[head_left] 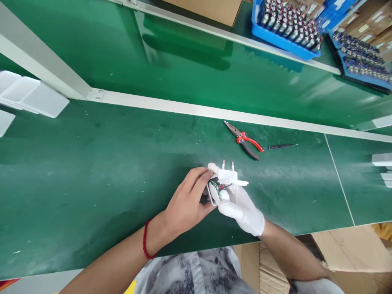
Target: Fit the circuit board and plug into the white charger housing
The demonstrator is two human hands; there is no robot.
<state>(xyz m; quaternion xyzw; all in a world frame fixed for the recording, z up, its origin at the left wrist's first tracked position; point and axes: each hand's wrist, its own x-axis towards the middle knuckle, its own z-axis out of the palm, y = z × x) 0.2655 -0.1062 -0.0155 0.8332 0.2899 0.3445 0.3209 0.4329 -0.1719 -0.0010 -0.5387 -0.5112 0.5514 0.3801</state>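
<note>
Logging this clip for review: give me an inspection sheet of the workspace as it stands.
Surface: green bench mat, scuffed, white rail behind.
Job's things: white plug housing, two pins up, circuit board showing inside.
Clutter: red-handled pliers; dark tweezers; white trays far left.
Grippers: bare left hand and white-gloved right hand both grip the housing.
Cables: short red and dark wires at the board.
Surroundings: blue crates of parts; cardboard boxes.

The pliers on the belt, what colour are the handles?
Red and black on the pliers, clearest in the head view, lying beyond both hands.
</note>
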